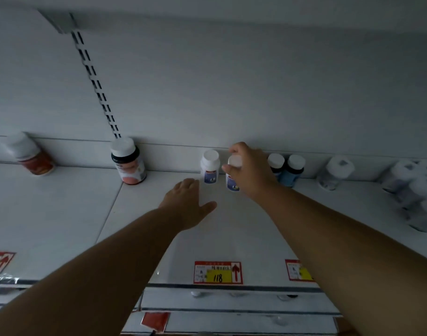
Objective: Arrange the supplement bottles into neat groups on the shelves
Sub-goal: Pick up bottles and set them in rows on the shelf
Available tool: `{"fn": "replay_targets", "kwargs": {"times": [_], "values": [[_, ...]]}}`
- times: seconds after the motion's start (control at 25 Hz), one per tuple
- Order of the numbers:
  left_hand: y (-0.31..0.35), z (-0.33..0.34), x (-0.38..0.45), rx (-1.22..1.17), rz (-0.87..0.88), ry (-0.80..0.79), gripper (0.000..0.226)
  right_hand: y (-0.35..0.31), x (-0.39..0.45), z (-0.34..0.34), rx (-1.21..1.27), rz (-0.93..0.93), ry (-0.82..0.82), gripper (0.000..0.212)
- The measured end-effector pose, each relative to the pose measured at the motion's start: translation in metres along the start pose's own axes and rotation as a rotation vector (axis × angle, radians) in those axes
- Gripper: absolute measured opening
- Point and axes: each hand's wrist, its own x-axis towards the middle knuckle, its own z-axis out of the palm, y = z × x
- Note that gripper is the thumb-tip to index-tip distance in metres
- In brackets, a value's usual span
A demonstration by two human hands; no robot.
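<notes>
My right hand [250, 169] grips a small white bottle with a blue label [232, 183], standing on the white shelf [232, 234] near the back wall. A matching white bottle [210, 167] stands just left of it. My left hand [187, 204] lies flat on the shelf in front of that bottle, fingers apart, holding nothing. Two dark bottles with blue labels [289, 169] stand side by side right of my right hand. A dark bottle with a pink label [129, 163] and a red-labelled bottle [32, 155] stand further left.
Clear jars with white lids [335, 172] and a cluster of pale bottles [412, 190] fill the shelf's right end. Red and yellow price tags [218, 272] line the front edge. A slotted upright [93, 78] runs up the back panel. Lower shelves show below.
</notes>
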Motion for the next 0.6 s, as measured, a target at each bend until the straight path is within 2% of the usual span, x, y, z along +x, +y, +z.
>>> {"fn": "replay_targets", "kwargs": {"times": [0.24,0.36,0.6], "values": [[0.002,0.017,0.033,0.029,-0.067,0.041,0.088,0.007,0.020,-0.003,-0.240,-0.096,-0.084,0.034],[0.003,0.020,0.041,0.025,-0.058,0.088,0.088,0.000,0.023,-0.001,-0.281,-0.131,-0.090,0.036],[0.001,0.020,0.039,0.035,-0.067,0.073,0.088,-0.007,0.024,0.002,-0.336,-0.106,-0.107,0.034]]}}
